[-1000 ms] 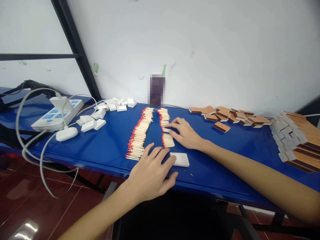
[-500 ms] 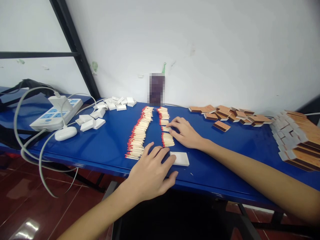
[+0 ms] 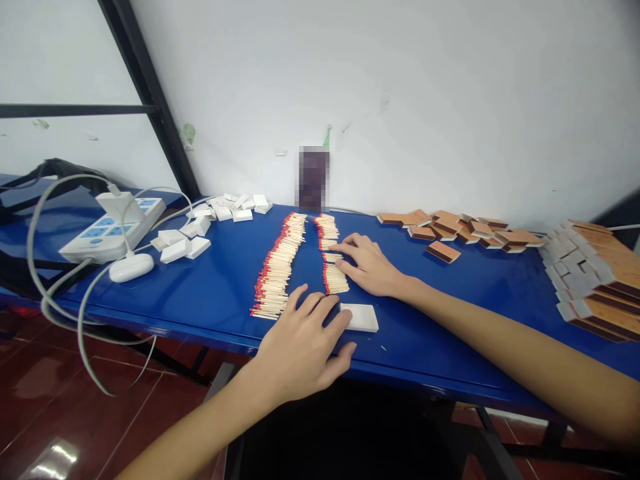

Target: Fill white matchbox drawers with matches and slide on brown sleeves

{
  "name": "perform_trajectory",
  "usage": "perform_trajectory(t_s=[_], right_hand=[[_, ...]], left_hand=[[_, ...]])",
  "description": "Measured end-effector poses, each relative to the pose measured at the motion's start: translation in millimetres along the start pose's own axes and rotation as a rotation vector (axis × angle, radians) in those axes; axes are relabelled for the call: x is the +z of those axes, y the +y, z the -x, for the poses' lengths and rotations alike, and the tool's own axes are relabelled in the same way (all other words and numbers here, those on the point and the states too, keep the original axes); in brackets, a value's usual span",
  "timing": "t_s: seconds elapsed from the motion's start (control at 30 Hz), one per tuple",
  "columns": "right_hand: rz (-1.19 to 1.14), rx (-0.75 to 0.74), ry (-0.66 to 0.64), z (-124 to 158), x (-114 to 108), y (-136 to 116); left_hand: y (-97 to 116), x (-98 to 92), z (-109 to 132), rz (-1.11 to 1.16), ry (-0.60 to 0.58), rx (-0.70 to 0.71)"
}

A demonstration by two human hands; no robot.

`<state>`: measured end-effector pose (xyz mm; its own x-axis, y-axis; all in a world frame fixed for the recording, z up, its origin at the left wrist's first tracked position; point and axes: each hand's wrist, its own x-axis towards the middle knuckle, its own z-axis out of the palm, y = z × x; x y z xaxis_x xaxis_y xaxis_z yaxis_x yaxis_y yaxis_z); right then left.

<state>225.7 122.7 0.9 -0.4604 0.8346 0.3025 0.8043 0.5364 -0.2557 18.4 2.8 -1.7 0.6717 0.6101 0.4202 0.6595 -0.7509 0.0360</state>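
My right hand point(image 3: 369, 264) reaches over the shorter row of red-tipped matches point(image 3: 336, 278), with its fingertips on the matchsticks near the row's middle. A small group of matches there sits apart from those behind and in front. Its fingers are spread rather than pinched. My left hand point(image 3: 306, 343) rests open at the table's front edge, fingers spread. Beside it lies a white matchbox tray point(image 3: 361, 318), partly covered by the fingers; I cannot tell whether they touch it. A longer row of matches point(image 3: 275, 270) runs up the table, left of the shorter one.
Loose white trays point(image 3: 200, 223) lie on the left, near a power strip point(image 3: 110, 227) with looping white cables. Brown matchbox sleeves point(image 3: 450, 230) are heaped at the back right. Stacked matchboxes point(image 3: 600, 280) stand at the far right. A pixelated dark object point(image 3: 314, 180) leans against the wall.
The fingers of my right hand have shifted slightly on the shorter row, and the gaps between its match groups differ a little. My left hand and the white tray have stayed put.
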Motion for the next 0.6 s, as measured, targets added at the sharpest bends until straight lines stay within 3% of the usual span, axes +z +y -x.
perform_trajectory(t_s=[0.6], right_hand=[[-0.045, -0.009, 0.006, 0.6, -1.5, -0.2]], left_hand=[[0.2, -0.6, -0.6, 0.004, 0.001, 0.0]])
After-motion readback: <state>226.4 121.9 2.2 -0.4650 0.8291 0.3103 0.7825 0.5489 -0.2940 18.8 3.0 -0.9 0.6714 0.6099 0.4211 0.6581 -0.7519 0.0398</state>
